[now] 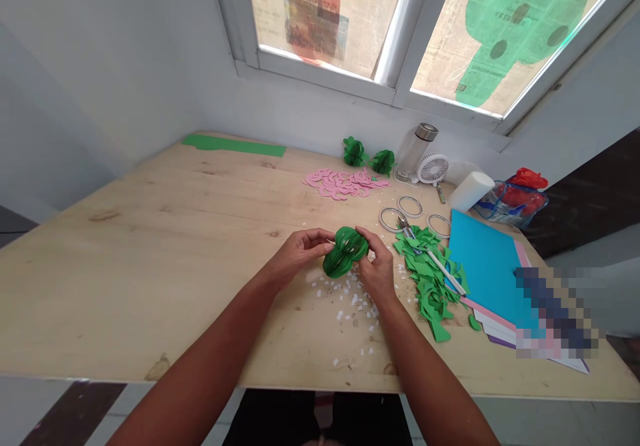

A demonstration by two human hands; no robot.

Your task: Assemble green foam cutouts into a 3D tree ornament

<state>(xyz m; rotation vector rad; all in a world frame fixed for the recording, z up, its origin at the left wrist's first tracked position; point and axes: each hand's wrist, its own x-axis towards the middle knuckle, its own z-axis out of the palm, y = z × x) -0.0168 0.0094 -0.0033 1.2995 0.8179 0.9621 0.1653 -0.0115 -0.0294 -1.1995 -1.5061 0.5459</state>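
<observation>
Between my two hands, just above the table, is a green layered paper ornament (345, 251) with rounded lobes and fanned leaves. My left hand (309, 251) pinches its left edge with thumb and fingers. On the other side my right hand (376, 263) is closed on its right edge, the fingertips at the top. Small white paper bits (355, 299) are scattered on the wood beneath. Right of my right hand lies a heap of green paper scraps (430, 279), with scissors (407, 227) and a white pen-like stick (447, 273) on top.
Two finished-looking green paper ornaments (354, 151) stand by the wall, near pink paper cutouts (345, 184). A glass bottle (417, 153), a small fan (433, 168), tape rings (410, 206) and a white roll (473, 191) are at back right. Blue paper sheets (485, 259) lie right; a green strip (235, 146) lies back left.
</observation>
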